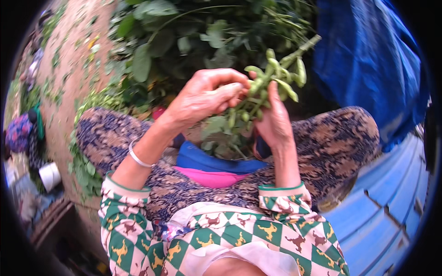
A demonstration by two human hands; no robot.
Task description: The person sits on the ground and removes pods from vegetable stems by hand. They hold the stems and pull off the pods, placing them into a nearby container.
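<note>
A green plant stem bearing several plump bean pods is held up in front of me, above the gap between my knees. My right hand grips the stem's lower part from below, thumb pointing upward against the pods. From the other side, my left hand has thumb and fingertips pinched at a pod in the cluster; the fingertips are partly hidden. A metal bangle is on my left wrist. Beneath the hands lie green leaves and a blue and pink cloth item.
Leafy plants are heaped ahead. A blue tarpaulin hangs at the right, above blue slatted boards. Scattered leaves litter the bare ground at the left, where a white container and a person in a patterned head covering appear.
</note>
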